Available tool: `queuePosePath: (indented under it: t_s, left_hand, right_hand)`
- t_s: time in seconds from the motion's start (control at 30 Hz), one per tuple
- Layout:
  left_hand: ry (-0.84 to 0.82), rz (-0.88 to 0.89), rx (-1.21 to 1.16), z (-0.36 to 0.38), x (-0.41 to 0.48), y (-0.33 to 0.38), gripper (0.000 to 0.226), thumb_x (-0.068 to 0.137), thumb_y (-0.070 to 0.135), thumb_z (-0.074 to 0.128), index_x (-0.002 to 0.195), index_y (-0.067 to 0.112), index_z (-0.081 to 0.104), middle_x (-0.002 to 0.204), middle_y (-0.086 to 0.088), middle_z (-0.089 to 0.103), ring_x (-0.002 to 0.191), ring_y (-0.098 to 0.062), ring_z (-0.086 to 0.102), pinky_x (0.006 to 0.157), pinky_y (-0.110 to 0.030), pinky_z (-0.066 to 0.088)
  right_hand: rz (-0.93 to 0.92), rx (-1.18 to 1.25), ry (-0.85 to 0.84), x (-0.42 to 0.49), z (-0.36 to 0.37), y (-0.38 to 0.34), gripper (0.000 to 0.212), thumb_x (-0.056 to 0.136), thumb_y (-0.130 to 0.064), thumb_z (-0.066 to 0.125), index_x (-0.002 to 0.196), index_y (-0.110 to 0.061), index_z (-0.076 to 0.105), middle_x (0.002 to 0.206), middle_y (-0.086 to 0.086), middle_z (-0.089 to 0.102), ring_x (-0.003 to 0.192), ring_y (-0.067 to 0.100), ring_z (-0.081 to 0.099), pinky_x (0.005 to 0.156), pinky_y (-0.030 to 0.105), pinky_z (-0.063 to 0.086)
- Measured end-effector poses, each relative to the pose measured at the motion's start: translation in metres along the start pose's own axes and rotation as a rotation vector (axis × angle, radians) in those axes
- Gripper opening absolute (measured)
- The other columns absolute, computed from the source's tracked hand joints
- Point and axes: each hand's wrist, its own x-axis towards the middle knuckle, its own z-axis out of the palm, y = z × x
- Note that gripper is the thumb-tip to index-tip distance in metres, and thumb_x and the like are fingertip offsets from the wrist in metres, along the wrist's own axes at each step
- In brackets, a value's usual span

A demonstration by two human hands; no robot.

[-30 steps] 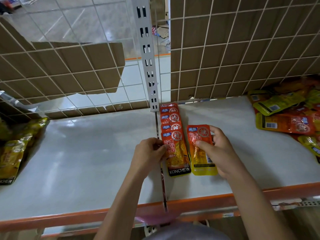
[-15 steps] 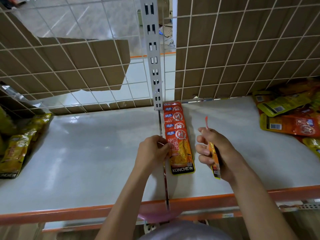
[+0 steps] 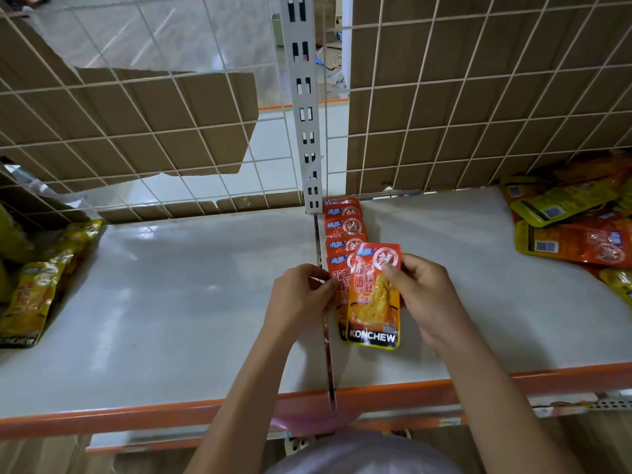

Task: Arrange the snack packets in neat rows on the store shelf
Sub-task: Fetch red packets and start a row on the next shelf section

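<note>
R hand (image 3: 424, 295) pinches an orange packet (image 3: 374, 302) by its right edge, front up: red top w/ round white logo, yellow snack pic, black KONCHEW band at bottom. It's over the front of the overlapped packet row (image 3: 342, 227) on the shelf (image 3: 171, 302). L hand (image 3: 301, 299) grips the row's left edge.

Loose packets (image 3: 578, 244) partly beyond right edge

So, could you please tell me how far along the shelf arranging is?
Done: one overlapping row of orange packets runs front to back. In hand: the right hand holds another packet over the row's front; the left hand pinches its edge. Left: the loose pile at right, yellow packets at left.
</note>
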Motion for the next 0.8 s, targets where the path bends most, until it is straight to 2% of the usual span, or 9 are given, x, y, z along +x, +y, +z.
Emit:
queuePosePath:
  t_s: [0.07,0.17,0.27,0.4,0.57,0.8]
  left_hand:
    - [0.021,0.006,-0.011,0.0,-0.001,0.0,0.014,0.09,0.028,0.062,0.097,0.016,0.063,0.075,0.0,0.071,0.064,-0.013,0.068,0.068,-0.033,0.059]
    - [0.024,-0.002,-0.033,-0.001,-0.002,-0.001,0.017,0.09,0.031,0.062,0.1,0.018,0.061,0.077,0.002,0.069,0.069,-0.013,0.068,0.07,-0.034,0.06]
    - [0.011,-0.007,-0.038,-0.001,-0.003,-0.003,0.019,0.09,0.033,0.062,0.101,0.018,0.061,0.079,0.002,0.069,0.07,-0.01,0.068,0.068,-0.031,0.059]
    - [0.03,0.005,-0.02,-0.001,-0.003,-0.005,0.017,0.092,0.027,0.06,0.101,0.014,0.063,0.079,0.002,0.069,0.069,-0.009,0.067,0.065,-0.028,0.059]
    - [0.019,0.001,-0.046,-0.001,-0.006,-0.002,0.021,0.093,0.029,0.058,0.104,0.013,0.063,0.085,-0.002,0.07,0.072,-0.013,0.068,0.069,-0.033,0.059]
    - [-0.011,-0.017,-0.013,-0.001,-0.007,0.0,0.019,0.087,0.031,0.066,0.098,0.017,0.061,0.09,-0.003,0.07,0.078,-0.013,0.068,0.072,-0.033,0.059]
  right_hand:
    - [-0.01,-0.105,-0.033,-0.001,0.001,0.005,0.008,0.091,-0.019,0.059,0.095,-0.017,0.065,0.091,-0.001,0.072,0.08,0.01,0.069,0.071,0.029,0.055]
    - [-0.014,-0.211,-0.027,-0.001,0.004,0.01,0.008,0.085,-0.021,0.067,0.092,-0.022,0.063,0.093,-0.002,0.072,0.086,0.014,0.069,0.082,0.041,0.056]
    - [-0.014,-0.29,-0.029,-0.001,0.005,0.013,0.013,0.083,-0.023,0.07,0.094,-0.022,0.063,0.091,-0.002,0.072,0.084,0.014,0.069,0.082,0.045,0.056]
    - [-0.028,-0.393,-0.072,-0.003,0.005,0.014,0.013,0.084,-0.026,0.068,0.096,-0.024,0.063,0.09,-0.006,0.07,0.084,0.01,0.068,0.081,0.038,0.056]
    - [-0.05,-0.57,-0.024,-0.001,0.004,0.014,0.02,0.081,-0.034,0.071,0.092,-0.021,0.06,0.078,-0.009,0.065,0.074,0.006,0.064,0.067,0.025,0.052]
    - [-0.074,-0.648,0.017,0.0,0.005,0.015,0.024,0.079,-0.033,0.074,0.091,-0.019,0.058,0.067,-0.011,0.059,0.063,0.001,0.056,0.058,0.018,0.044]
